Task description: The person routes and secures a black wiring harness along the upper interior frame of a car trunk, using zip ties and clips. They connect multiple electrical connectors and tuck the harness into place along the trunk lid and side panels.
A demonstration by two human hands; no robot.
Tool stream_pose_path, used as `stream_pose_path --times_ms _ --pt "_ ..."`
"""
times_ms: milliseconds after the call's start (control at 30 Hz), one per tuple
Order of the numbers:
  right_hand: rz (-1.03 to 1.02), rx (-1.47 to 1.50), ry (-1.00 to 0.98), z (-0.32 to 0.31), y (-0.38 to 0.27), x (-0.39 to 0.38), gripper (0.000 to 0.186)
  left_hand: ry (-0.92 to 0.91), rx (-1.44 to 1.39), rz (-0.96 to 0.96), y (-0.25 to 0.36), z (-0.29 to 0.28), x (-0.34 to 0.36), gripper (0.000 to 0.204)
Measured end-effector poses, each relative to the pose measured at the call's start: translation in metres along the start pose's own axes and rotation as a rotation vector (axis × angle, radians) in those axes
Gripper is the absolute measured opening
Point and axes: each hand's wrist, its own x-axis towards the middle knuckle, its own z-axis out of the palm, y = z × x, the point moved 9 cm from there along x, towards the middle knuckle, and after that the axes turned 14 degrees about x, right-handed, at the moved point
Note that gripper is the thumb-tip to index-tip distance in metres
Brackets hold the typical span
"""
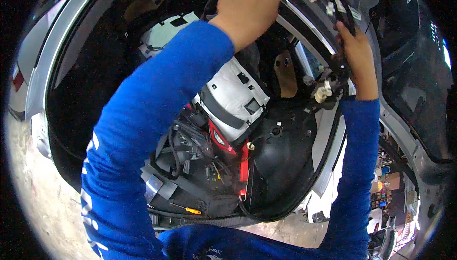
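Note:
My left hand [250,15] is raised at the upper edge of the car's rear opening, its fingers curled into a fist. The back of the hand hides what it grips. A bright metal roof edge [309,24] runs from beside it toward the right. My right hand [361,55] is up at the right corner of the opening, its fingers closed around a dark wiring harness [350,19]. White connectors [331,8] sit just above those fingers. Below and left of the right hand, a cream-coloured connector [323,92] hangs among more wires.
Inside the car lie a white padded panel with a dark strap [233,93], a red-and-clear tail lamp [220,138] and a red bar [244,169]. A screwdriver with an orange handle [193,210] rests near the rear sill. The raised tailgate [409,69] stands at the right.

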Motion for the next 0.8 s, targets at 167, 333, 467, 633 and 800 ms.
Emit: stream_pose_path --times_ms 167,333,467,633,800 --pt "0.128 0.162 -0.063 0.027 -0.006 0.025 0.044 -0.178 -0.05 -0.149 -0.008 -0.017 -0.034 0.024" --pt "0.033 0.439 -0.025 0.034 -0.021 -0.01 0.059 -0.338 -0.167 -0.26 -0.011 -0.009 -0.066 0.037" --pt "-0.147 0.474 -0.083 0.046 -0.032 -0.034 0.075 -0.353 -0.38 -0.28 0.006 0.0 -0.069 0.04" --pt "-0.223 0.327 0.213 0.011 -0.046 0.004 0.043 -0.231 -0.438 -0.395 0.005 -0.021 -0.072 0.041" --pt "-0.331 -0.155 0.357 0.025 -0.065 0.003 0.059 -0.307 -0.554 -0.454 0.013 -0.014 -0.094 0.04"
